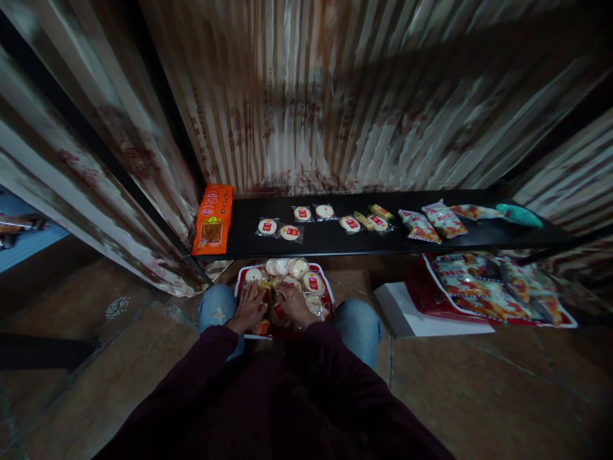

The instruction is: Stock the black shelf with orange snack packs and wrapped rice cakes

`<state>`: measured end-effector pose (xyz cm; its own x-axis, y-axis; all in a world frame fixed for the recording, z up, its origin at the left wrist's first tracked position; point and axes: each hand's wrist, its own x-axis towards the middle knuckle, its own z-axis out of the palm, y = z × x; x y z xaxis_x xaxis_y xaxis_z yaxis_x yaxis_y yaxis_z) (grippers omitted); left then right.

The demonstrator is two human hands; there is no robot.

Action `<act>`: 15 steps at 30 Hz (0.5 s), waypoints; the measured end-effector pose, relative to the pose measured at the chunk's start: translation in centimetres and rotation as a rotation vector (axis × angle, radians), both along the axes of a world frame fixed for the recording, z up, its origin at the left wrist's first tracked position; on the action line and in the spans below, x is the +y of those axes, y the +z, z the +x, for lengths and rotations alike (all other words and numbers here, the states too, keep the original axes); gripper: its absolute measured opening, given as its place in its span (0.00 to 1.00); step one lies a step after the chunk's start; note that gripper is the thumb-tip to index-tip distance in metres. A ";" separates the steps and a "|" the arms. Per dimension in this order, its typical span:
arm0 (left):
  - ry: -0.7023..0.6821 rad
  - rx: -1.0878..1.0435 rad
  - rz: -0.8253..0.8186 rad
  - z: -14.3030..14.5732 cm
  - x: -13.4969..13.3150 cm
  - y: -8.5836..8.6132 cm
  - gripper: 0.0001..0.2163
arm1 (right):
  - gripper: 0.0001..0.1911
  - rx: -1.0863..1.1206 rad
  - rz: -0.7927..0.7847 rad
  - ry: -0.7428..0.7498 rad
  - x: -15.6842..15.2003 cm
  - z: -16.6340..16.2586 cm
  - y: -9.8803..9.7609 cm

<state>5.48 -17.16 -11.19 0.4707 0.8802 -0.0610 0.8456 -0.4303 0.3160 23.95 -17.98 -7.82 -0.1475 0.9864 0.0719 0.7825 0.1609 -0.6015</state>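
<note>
A red basket with a white rim (330, 287) sits between my knees, filled with round white cakes in clear wrappers, such as the cake with a red label (313, 282). My left hand (249, 309) lies over the basket's left side, its fingers stretched out on the packs. Beside it, my right hand (294, 306) reaches down into the middle with curled fingers. A small red-labelled pack (280, 311) shows by its fingertips, but what these fingers grip is partly hidden. An orange-red pack (261, 328) lies below my left hand.
A low black shelf (325, 243) runs across in front, bearing several wrapped round cakes (290, 232), an orange snack bag (214, 219) at the left and several puffy snack bags (419, 226). Under its right end, a second red basket (416, 291) of snack bags stands by a white box (400, 313).
</note>
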 end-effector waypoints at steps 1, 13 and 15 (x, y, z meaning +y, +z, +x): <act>0.003 -0.002 0.003 0.0 0.0 0.1 0.23 | 0.16 -0.002 -0.006 -0.007 0.1 0.4 0.2; 0.076 -0.028 -0.024 -0.5 -0.9 -0.1 0.28 | 0.16 -0.077 -0.022 -0.142 -0.6 4.9 1.9; 0.095 -0.035 -0.053 -0.6 -1.0 -0.2 0.32 | 0.16 -0.162 -0.007 -0.223 -1.3 5.8 1.2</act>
<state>4.92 -18.16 -11.44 0.3880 0.9169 -0.0936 0.8698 -0.3307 0.3661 29.71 -19.25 -6.64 0.0645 0.9962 0.0579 0.8843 -0.0302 -0.4660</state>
